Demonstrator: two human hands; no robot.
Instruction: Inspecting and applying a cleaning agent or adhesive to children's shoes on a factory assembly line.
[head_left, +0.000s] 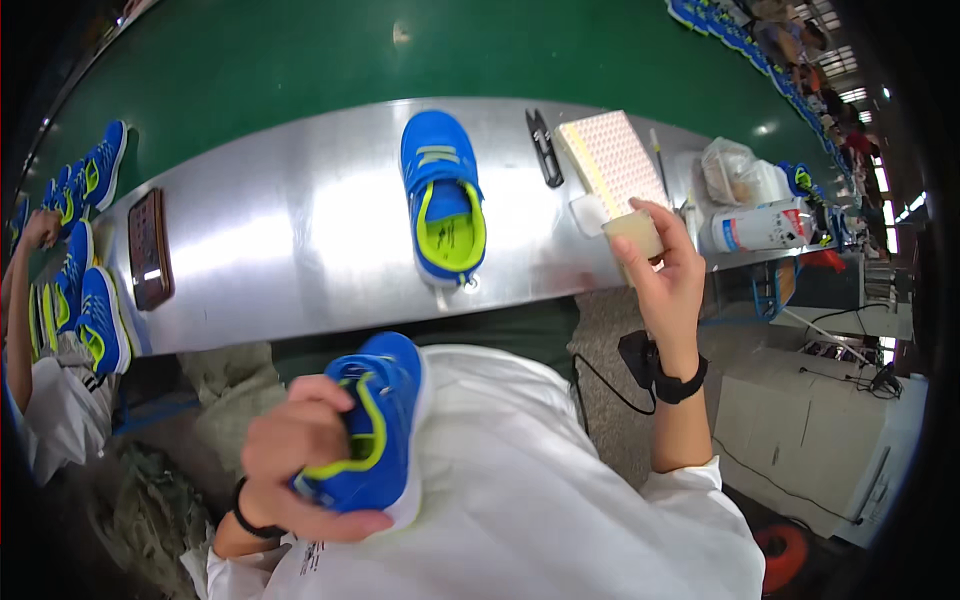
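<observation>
A blue shoe (393, 430) with a lime-green collar lining and white sole is gripped in my left hand (295, 450), close against my white shirt. My left fingers reach over the collar and the thumb presses by the heel. Out to the right, my right hand (668, 275) pinches a small cream-coloured block (634, 237) between thumb and fingers. That block is beside a patterned notebook (618, 155) and a small white piece (588, 214) on the metal bench. Another blue shoe (443, 200) lies on the bench, toe pointing away.
The metal bench (300, 230) borders a green belt surface (300, 60). Black thread snips (544, 148) lie left of the notebook. A white spray can (762, 226) and plastic bag (730, 170) are at right. A phone (150, 250) lies left, near more blue shoes (100, 320) and a co-worker's hand (42, 228).
</observation>
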